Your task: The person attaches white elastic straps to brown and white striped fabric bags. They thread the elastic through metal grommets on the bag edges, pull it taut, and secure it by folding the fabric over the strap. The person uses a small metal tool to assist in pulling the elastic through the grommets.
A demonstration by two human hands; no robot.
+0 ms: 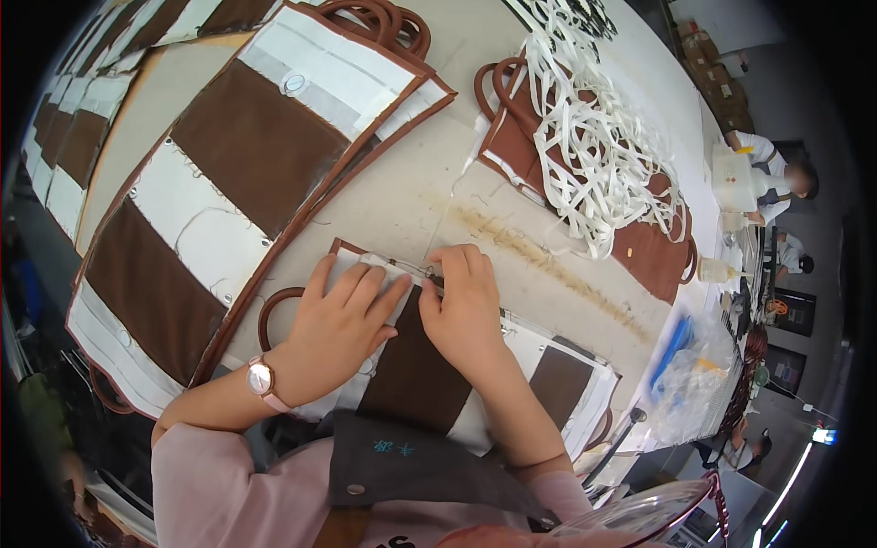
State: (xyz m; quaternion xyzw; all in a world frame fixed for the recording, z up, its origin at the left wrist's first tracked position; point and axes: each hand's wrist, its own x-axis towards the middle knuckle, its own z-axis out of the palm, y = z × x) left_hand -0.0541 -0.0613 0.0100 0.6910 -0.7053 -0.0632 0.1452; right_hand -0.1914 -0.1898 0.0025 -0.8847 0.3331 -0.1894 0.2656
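In front of me lies a bag panel [416,384] with brown and white sections and a reddish-brown trimmed edge. My left hand [343,315], with a pink-strapped watch at its wrist, rests on the panel's white far border, fingers spread and bent. Close beside it, my right hand [463,306] pinches the panel's far edge between thumb and fingers; the exact spot under the fingertips is partly hidden. A brown looped handle [274,315] sticks out by my left wrist.
Larger stacked bag panels [265,137] with brown handles lie to the left. At the far right, a tangle of white straps [585,137] covers reddish-brown bag pieces [650,251]. A clear plastic bag [694,379] sits near the right edge. Other people [776,173] work beyond.
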